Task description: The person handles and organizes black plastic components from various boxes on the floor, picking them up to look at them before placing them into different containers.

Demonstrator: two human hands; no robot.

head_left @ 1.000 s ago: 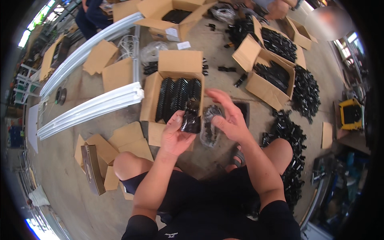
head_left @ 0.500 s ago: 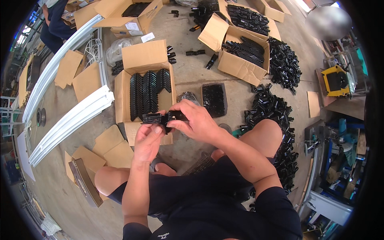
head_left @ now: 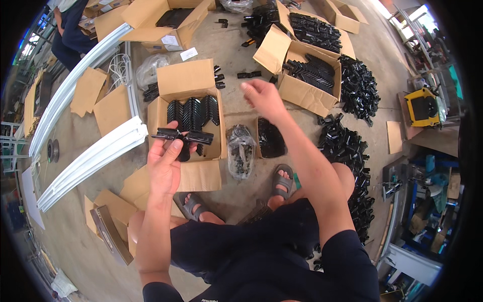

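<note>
My left hand (head_left: 166,163) is closed on a black plastic clip-like part (head_left: 198,137), held level between thumb and fingers over the near end of an open cardboard box (head_left: 160,115). Inside that box, similar black parts (head_left: 191,113) stand nested in neat rows. My right hand (head_left: 265,102) is apart from the left, raised above the floor to the right of this box. Its fingers are curled in toward the thumb; whatever they may hold is hidden. Beyond it a single black part (head_left: 249,74) lies on the floor.
A clear plastic bag of dark pieces (head_left: 241,151) and a black-filled tray (head_left: 270,138) lie before my feet. Another carton (head_left: 307,95) of black parts stands farther right, beside large loose heaps (head_left: 347,146). White curved profiles (head_left: 95,161) lie left. Someone in dark trousers (head_left: 73,40) is far left.
My right hand has let go of the black part and moved away, forward and right. My left hand keeps it and has shifted slightly left. The bag by the box is now uncovered.
</note>
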